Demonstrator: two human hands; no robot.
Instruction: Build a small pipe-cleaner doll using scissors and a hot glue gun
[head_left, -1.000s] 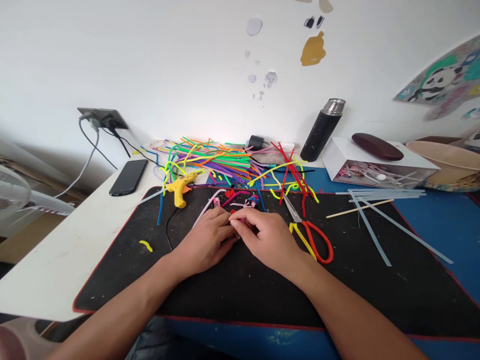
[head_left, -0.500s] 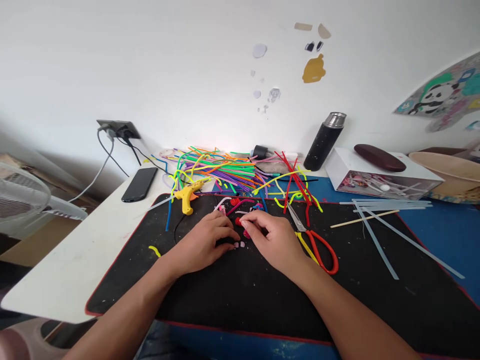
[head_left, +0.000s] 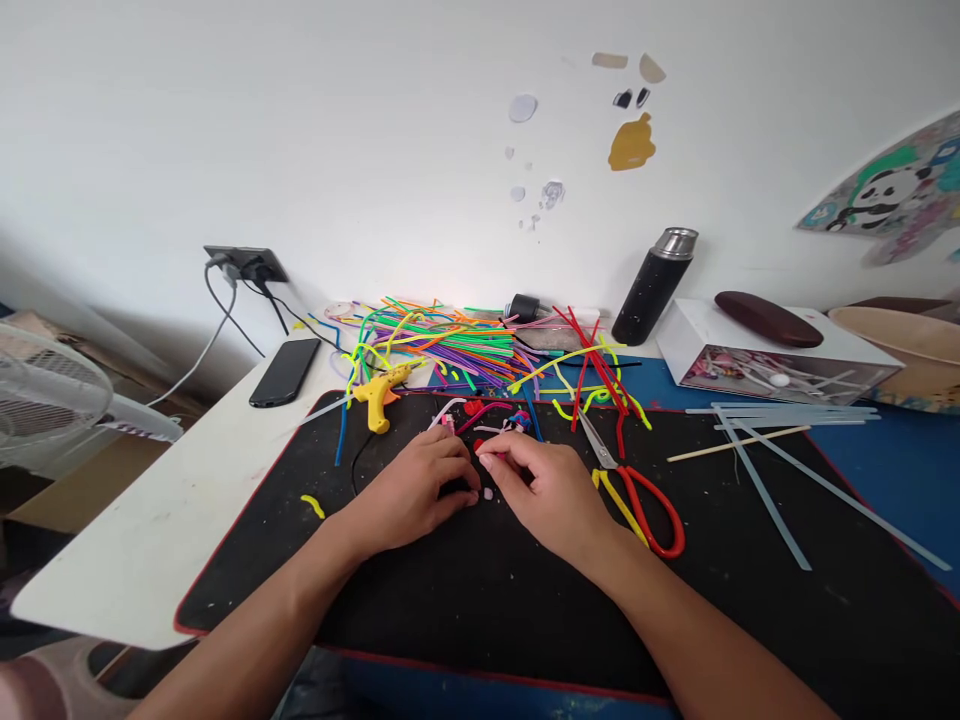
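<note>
My left hand (head_left: 420, 490) rests on the black mat with its fingers curled. Its thumb and fingertips come together beside a small pale pink piece (head_left: 488, 493); whatever is between them is hidden. Opposite it, my right hand (head_left: 555, 487) is closed in a pinch, and a bit of red shows between thumb and forefinger. Just beyond the fingertips lie a red fuzzy bit (head_left: 473, 408), a magenta pipe cleaner (head_left: 491, 411) and a small blue and pink twisted piece (head_left: 519, 421). Scissors (head_left: 637, 505) with red and yellow handles lie right of my right hand.
A yellow glue gun (head_left: 377, 397) lies left, near a phone (head_left: 285, 372). Behind is a heap of coloured pipe cleaners (head_left: 450, 345). A black flask (head_left: 655, 287), a white box (head_left: 780, 345), clear glue sticks (head_left: 772, 505) and a wooden stick (head_left: 739, 444) are at right.
Two pale pink pieces showed between the hands before; one shows now, with my left fingertips where the other was. My right hand has barely moved. The view has shifted slightly.
</note>
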